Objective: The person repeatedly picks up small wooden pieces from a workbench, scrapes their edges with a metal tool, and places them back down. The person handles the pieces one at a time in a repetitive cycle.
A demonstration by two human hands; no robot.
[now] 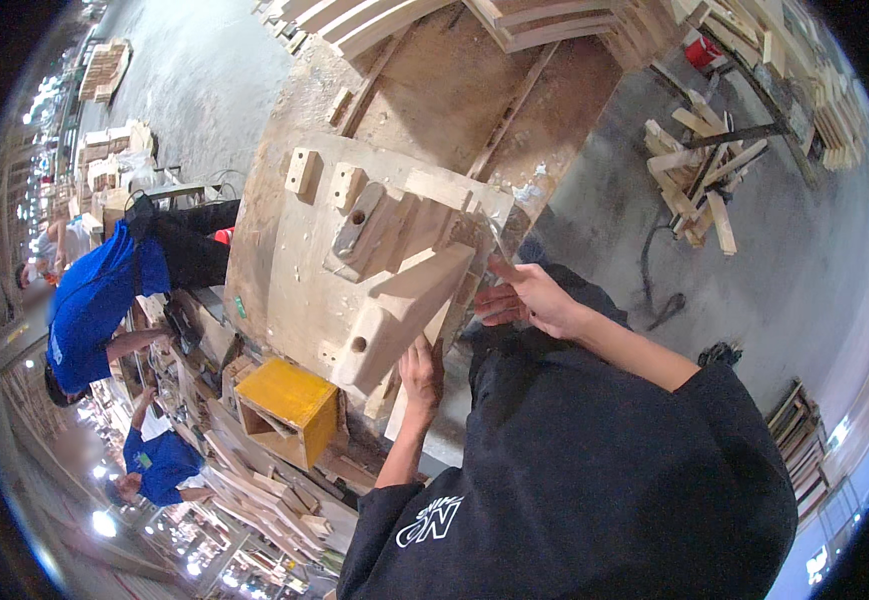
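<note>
A pale, thick wooden piece with a hole near its rounded end [399, 325] lies slanted across a wooden jig board [289, 270]. My left hand [420, 378] is closed on the near edge of this piece, its fingertips partly hidden. Beside the jig's right edge, my right hand [534, 300] has its fingers stretched out and apart. Its upper fingertips reach to the foot of a thin metal part [497, 238]; whether they touch is unclear. Beyond the held piece is a second block with a hole [357, 225], fixed or resting on the board.
Small drilled blocks [301, 171] sit on the jig's far left. Stacked wooden parts [554, 22] fill the table's far end. A yellow box [289, 395] stands at left, near a person in blue [104, 290]. Wood offcuts [699, 165] are piled at right.
</note>
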